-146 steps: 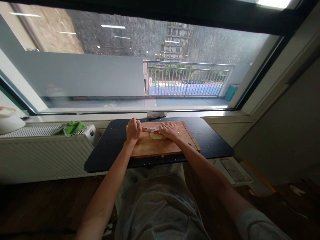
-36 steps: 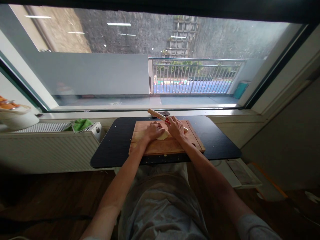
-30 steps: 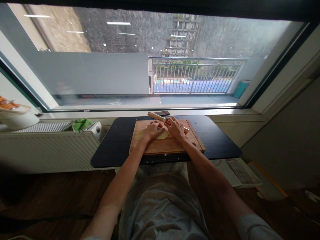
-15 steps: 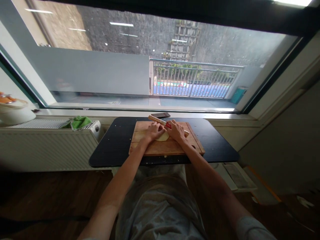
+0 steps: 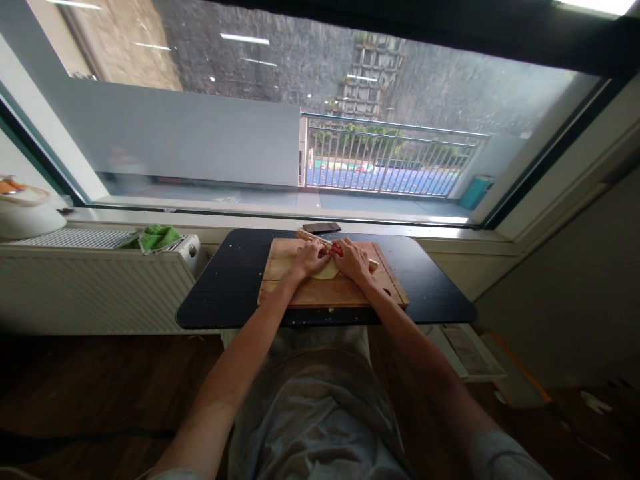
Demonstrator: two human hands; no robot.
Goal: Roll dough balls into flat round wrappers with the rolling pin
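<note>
On a wooden cutting board (image 5: 295, 297) lies a flat, pale sheet of dough (image 5: 327, 271), partly covered by my hands. My left hand (image 5: 310, 259) is closed, its fingers curled at the dough's far left edge. My right hand (image 5: 353, 260) bends over the dough's right side, fingers closed and pointing toward the left hand. A small red item (image 5: 337, 249) shows by the right fingers; its kind cannot be made out. Slanting behind and beneath the right hand is a wooden rolling pin (image 5: 309, 236), both ends visible.
The board sits on a black table (image 5: 220, 293) dotted with crumbs. A dark flat phone-like object (image 5: 321, 227) lies at the table's far edge, below the window. To the left, a green cloth (image 5: 157, 237) rests on a white radiator (image 5: 100, 290), near a white container (image 5: 27, 213).
The camera view has shifted slightly. Both hands stay over the dough, with only small finger movement; a bit more of the red item shows. The rolling pin keeps its place.
</note>
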